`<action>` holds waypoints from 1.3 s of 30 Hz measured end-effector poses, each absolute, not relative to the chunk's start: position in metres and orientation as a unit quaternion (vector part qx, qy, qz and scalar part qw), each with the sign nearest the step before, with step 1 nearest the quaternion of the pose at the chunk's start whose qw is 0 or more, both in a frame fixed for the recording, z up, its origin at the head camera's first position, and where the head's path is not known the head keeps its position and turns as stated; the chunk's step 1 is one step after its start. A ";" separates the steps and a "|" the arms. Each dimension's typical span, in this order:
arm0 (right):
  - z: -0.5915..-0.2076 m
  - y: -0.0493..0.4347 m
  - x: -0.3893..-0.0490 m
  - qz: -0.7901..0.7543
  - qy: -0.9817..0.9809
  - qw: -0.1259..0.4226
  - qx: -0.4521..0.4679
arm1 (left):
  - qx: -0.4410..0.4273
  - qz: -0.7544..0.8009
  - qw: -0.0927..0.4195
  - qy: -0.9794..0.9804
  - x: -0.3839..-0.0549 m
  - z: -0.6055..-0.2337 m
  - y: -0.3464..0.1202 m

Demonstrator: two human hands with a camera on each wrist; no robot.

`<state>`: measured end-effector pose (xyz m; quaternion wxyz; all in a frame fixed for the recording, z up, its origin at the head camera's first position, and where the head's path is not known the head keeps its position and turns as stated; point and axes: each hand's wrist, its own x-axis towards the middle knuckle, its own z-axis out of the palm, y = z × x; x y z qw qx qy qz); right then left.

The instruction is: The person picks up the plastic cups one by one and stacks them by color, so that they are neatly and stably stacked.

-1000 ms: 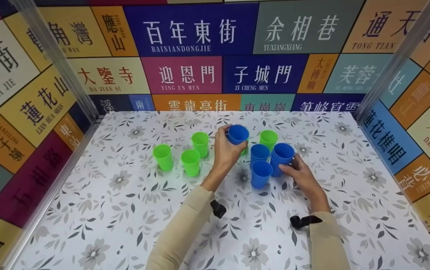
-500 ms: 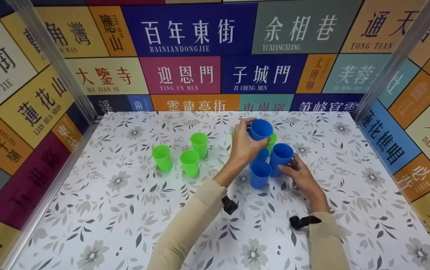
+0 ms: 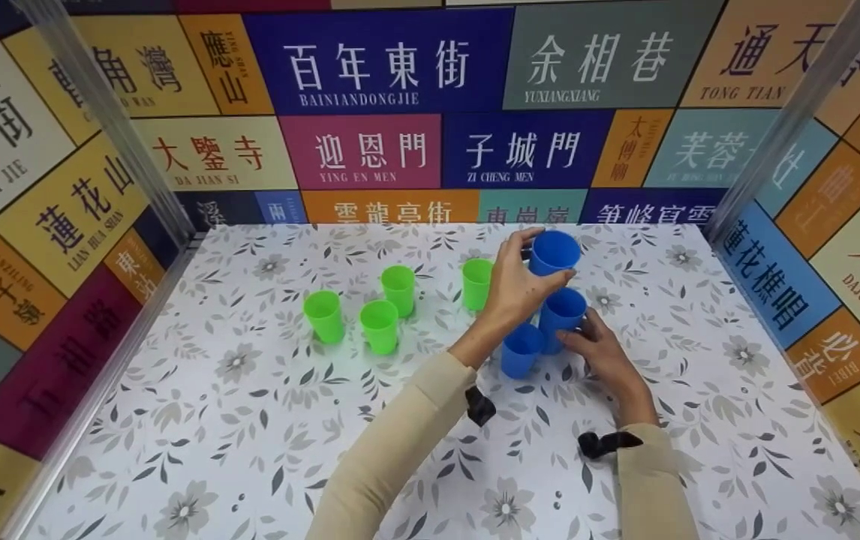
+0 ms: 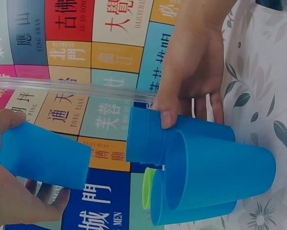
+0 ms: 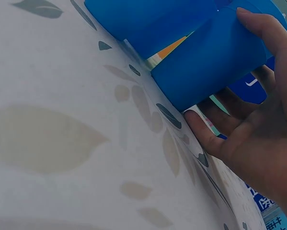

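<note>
My left hand (image 3: 516, 285) holds a blue cup (image 3: 556, 251) by its sides, raised above the table. Below it, my right hand (image 3: 608, 356) grips a blue cup (image 3: 561, 315) standing on the table; in the left wrist view, extra rim lines on this cup (image 4: 153, 136) suggest nested cups. Beside it stands another blue cup (image 3: 521, 354). A further blue cup (image 4: 157, 201) shows behind that one in the left wrist view, with the edge of a green cup (image 4: 146, 189); in the head view my left hand and forearm hide both.
Upright green cups stand to the left: one at the outer left (image 3: 323, 318), one behind (image 3: 398, 291), one in front (image 3: 380, 328). Another green cup (image 3: 476, 283) is just left of my left hand. Sign-covered panels border the flower-patterned table (image 3: 250, 442).
My left hand has carried its blue cup rightward, from over the green cups to above the cup in my right hand. The right hand has stayed in place.
</note>
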<state>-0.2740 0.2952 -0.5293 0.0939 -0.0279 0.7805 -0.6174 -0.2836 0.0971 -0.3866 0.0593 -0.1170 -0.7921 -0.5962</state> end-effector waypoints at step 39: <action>-0.532 0.296 -0.275 -0.629 0.772 0.087 -0.027 | -0.148 -0.635 0.023 -0.757 -0.288 -0.426 0.099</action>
